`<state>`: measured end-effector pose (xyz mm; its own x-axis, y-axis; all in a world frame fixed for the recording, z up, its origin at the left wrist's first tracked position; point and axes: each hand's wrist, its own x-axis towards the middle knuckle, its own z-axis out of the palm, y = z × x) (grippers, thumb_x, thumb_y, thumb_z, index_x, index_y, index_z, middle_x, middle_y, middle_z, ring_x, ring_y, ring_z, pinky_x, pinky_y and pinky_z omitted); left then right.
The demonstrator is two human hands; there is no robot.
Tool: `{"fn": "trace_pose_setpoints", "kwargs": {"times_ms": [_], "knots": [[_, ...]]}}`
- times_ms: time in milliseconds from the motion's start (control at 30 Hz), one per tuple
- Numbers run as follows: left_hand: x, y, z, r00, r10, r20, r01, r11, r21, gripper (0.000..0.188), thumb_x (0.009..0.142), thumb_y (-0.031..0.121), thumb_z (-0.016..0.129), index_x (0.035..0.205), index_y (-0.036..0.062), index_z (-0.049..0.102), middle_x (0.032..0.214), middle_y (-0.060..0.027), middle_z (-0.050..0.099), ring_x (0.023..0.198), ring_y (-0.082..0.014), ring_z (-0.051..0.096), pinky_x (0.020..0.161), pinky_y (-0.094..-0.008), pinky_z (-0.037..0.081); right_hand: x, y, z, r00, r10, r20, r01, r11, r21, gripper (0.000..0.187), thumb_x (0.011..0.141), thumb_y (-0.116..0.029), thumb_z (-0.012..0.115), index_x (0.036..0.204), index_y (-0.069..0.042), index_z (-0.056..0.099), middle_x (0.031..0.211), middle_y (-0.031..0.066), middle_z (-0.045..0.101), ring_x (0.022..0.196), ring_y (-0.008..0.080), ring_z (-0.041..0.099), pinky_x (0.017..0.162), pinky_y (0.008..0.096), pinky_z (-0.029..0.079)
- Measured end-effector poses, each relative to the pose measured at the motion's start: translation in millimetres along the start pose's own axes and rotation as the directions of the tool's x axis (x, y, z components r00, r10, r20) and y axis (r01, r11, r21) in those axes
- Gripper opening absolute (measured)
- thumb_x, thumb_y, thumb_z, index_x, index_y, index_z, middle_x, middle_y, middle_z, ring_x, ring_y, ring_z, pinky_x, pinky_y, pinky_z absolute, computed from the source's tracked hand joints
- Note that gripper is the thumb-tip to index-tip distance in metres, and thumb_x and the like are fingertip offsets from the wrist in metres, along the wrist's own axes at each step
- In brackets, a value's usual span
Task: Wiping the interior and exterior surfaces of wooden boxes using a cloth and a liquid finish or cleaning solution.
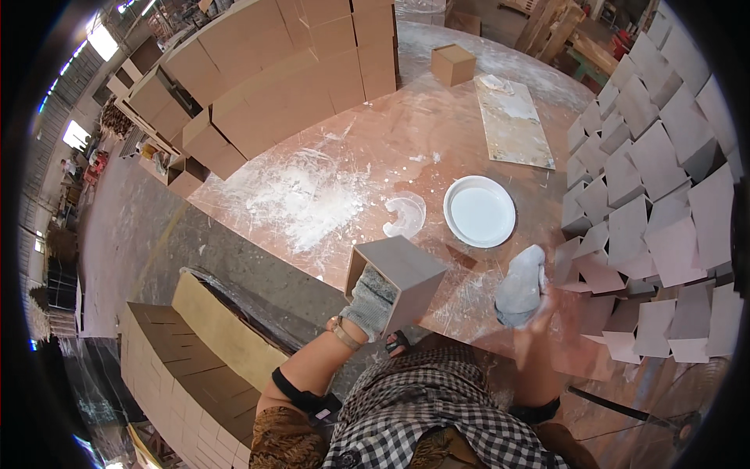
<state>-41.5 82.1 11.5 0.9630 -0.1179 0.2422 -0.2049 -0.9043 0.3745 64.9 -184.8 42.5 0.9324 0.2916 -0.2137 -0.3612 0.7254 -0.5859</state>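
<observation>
My left hand (370, 303), in a grey knitted glove, reaches inside a square brown box (414, 293) with an open side. It holds the box up at the table's near edge; the fingertips are hidden inside. My right hand (541, 306) is raised over the table to the right, closed on a whitish, powder-dusted cloth (522, 277) with a grey-blue lower edge. The cloth covers most of the fingers, and it may be a loose glove. Beyond the hands, a round white basin (479, 211) sits on the reddish table (437, 168), beside a broken-rimmed translucent dish (405, 214).
White powder (305, 199) covers the table's left part. Stacked brown boxes (289, 98) line the far left, and grey boxes (656, 195) rise at the right. A stained board (516, 125) and a single box (453, 64) lie farther back. More boxes (183, 375) stand lower left.
</observation>
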Motion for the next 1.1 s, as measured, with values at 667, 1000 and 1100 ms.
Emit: {"fn": "trace_pose_setpoints", "kwargs": {"times_ms": [667,1000,1100], "knots": [[46.7,-85.7,114.4,0.965,0.117,0.235,-0.067,0.976,-0.209,0.043,0.085,0.036,0.051,0.117,0.0068,0.053,0.113,-0.0177,0.056,0.101,-0.0322,0.055,0.085,-0.0385,0.045,9.2,33.3,-44.5,0.904,0.357,-0.235,-0.326,0.931,0.161,0.038,0.085,-0.025,0.050,0.115,-0.002,0.052,0.112,0.0105,0.057,0.102,0.0260,0.056,0.090,0.0403,0.044],[39.0,-76.1,139.5,0.968,0.047,0.246,0.004,0.980,-0.200,0.049,0.082,0.041,0.053,0.118,0.0082,0.052,0.114,-0.0162,0.056,0.103,-0.0312,0.054,0.085,-0.0382,0.045,63.1,29.3,-27.9,0.937,0.337,-0.096,-0.335,0.942,0.030,0.033,0.078,-0.016,0.052,0.106,0.000,0.055,0.094,0.0107,0.062,0.084,0.0218,0.061,0.077,0.0320,0.050],[49.6,-45.5,110.2,0.967,-0.065,0.248,0.146,0.935,-0.324,0.049,0.082,0.042,0.053,0.118,0.0087,0.052,0.113,-0.0163,0.057,0.104,-0.0307,0.054,0.086,-0.0384,0.044,112.1,1.5,-6.0,0.987,0.055,-0.150,-0.147,0.681,-0.717,0.028,0.073,-0.011,0.056,0.098,0.000,0.060,0.088,0.0094,0.063,0.079,0.0206,0.062,0.072,0.0315,0.050]]}}
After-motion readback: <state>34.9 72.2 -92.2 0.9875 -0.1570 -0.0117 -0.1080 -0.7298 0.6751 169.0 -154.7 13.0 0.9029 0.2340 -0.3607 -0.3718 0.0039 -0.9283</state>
